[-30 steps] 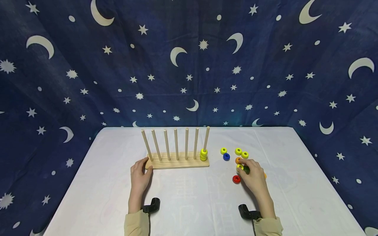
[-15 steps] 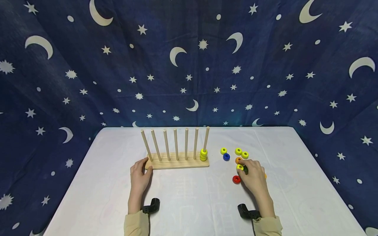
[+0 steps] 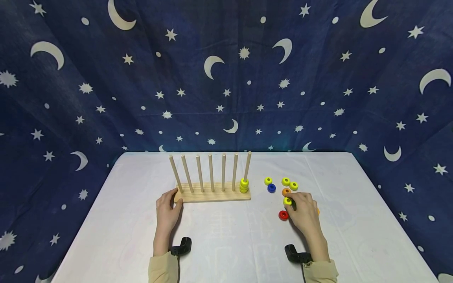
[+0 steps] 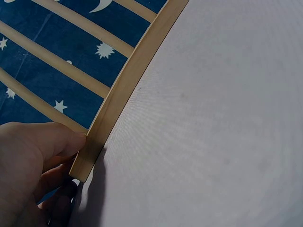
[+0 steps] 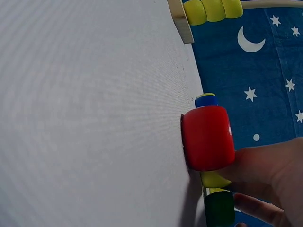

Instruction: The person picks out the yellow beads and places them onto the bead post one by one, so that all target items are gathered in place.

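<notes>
In the head view, my left hand (image 3: pixel 168 208) grips the left end of a wooden peg board (image 3: pixel 216 197), which carries several upright pegs. The left wrist view shows the thumb (image 4: pixel 66 139) on the board's edge (image 4: pixel 120 99). Yellow rings (image 3: pixel 244 186) are stacked on the rightmost peg. My right hand (image 3: pixel 303 212) is among loose rings on the right, thumb and forefinger at either side of a yellow ring (image 3: pixel 287 201), pinching it. Close to the thumb lies a red ring (image 3: pixel 283 215). A green ring (image 5: pixel 220 209) shows near the fingers in the right wrist view.
An orange ring (image 3: pixel 286 192) lies just beyond the right fingertips. Further back are a blue ring (image 3: pixel 271 188) and yellow rings (image 3: pixel 285 181). Another orange ring (image 3: pixel 318 212) is mostly hidden behind the right hand. A star-patterned cloth (image 3: pixel 226 78) hangs behind the white table (image 3: pixel 226 243).
My right thumb and forefinger have settled slightly around the yellow ring, and the green ring has dropped from sight in the head view. The left hand and the board stay still.
</notes>
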Demonstrator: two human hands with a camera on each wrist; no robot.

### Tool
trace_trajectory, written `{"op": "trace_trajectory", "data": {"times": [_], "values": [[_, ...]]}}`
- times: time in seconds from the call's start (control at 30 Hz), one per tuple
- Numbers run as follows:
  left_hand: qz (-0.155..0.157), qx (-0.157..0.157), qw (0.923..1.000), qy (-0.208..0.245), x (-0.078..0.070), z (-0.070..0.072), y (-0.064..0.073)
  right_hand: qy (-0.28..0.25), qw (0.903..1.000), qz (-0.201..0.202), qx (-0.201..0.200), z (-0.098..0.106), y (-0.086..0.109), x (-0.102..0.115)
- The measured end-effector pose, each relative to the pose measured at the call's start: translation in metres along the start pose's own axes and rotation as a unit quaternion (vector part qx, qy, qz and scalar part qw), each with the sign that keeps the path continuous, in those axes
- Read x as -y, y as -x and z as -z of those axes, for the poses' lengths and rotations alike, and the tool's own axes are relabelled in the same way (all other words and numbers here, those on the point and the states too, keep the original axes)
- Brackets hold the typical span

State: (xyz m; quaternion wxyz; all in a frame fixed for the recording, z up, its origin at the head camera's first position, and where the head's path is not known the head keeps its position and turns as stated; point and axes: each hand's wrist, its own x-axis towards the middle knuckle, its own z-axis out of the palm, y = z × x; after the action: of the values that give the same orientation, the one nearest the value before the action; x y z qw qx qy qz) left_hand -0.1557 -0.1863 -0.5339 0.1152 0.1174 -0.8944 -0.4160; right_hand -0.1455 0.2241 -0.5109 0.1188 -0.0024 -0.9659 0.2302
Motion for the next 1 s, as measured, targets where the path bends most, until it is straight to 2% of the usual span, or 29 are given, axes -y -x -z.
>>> {"op": "trace_trajectory", "data": {"times": [0.4, 0.73, 1.0], "values": [[-0.005, 0.0, 1.0, 0.0, 0.0, 0.0, -0.002, -0.02, 0.9997, 0.013, 0.007, 0.001, 0.0, 0.005], [-0.011, -0.016, 0.9998, 0.001, 0.0, -0.001, -0.001, -0.024, 0.9996, 0.013, 0.012, 0.006, -0.001, 0.012], [-0.003, 0.0, 1.0, 0.003, 0.0, 0.0, -0.001, -0.059, 0.9982, 0.007, 0.01, 0.014, 0.001, 0.019]]}}
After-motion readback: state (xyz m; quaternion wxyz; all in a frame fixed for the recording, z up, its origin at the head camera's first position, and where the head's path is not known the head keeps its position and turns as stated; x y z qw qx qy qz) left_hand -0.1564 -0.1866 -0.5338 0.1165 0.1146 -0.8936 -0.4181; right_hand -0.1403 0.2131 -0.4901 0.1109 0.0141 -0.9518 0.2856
